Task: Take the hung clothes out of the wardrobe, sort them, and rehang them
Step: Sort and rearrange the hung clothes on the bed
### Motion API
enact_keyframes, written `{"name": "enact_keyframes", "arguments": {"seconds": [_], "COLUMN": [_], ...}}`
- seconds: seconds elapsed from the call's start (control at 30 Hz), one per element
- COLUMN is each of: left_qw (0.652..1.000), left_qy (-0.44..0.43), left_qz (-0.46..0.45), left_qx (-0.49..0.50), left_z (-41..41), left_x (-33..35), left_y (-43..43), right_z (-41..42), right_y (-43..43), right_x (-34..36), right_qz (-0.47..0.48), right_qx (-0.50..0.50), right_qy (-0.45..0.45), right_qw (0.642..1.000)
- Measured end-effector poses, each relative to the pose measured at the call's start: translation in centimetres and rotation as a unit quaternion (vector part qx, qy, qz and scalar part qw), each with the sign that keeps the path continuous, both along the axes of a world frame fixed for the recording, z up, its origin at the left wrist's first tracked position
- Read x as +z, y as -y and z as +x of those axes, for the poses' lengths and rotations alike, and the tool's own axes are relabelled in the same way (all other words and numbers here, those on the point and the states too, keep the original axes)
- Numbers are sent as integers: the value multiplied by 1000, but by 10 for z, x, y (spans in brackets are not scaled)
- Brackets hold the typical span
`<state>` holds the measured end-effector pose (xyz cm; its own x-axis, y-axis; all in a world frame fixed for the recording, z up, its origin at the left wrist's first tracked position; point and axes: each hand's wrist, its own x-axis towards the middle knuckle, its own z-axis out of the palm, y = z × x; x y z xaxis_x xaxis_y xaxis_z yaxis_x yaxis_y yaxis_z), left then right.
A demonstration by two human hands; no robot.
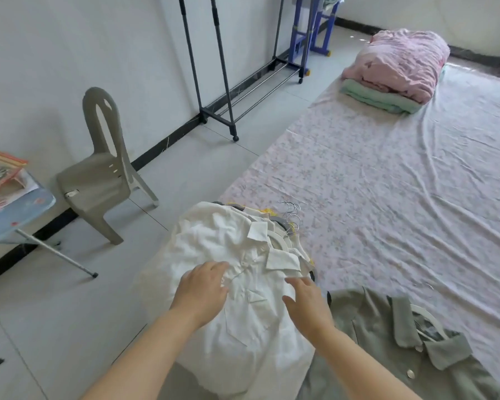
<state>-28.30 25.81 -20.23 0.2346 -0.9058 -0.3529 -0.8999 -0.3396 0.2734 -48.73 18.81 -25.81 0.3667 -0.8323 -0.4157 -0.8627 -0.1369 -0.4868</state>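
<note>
Sorting step. My left hand [202,293], fingers relaxed, rests on the top white shirt [243,327] of the pile at the bed [387,197] edge. My right hand [308,303], open, touches it. 1 green shirt [387,342] lies beside. Next, probably: grip its hanger [279,241] and lift clear.

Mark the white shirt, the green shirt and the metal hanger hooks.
white shirt [243,327]: head view, chest pocket.
green shirt [367,327]: head view, front panel left of the collar.
metal hanger hooks [291,215]: head view, middle of the hook cluster.
</note>
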Motion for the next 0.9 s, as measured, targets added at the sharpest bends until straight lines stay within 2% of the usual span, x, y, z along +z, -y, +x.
{"name": "enact_keyframes", "arguments": {"seconds": [0.23,0.5,0.6,0.8,0.9], "left_qw": [997,991,988,983,980], "left_qy": [-9,-40,-51,-62,-74], "left_qz": [32,17,5,-16,-30], "left_qx": [-64,-129,-146,-171,-180], "left_z": [31,62,70,79,78], "left_x": [-47,-126,-149,-166,-154], "left_y": [70,136,148,153,155], "right_z": [32,77,86,88,86], "right_y": [81,152,162,157,148], "right_x": [-50,-142,-167,-174,-157], "right_qz": [5,13,5,-55,-72], "right_qx": [-39,-148,-179,-180,-235], "right_qy": [-39,-67,-114,-144,-82], "right_qw": [998,987,977,971,966]}}
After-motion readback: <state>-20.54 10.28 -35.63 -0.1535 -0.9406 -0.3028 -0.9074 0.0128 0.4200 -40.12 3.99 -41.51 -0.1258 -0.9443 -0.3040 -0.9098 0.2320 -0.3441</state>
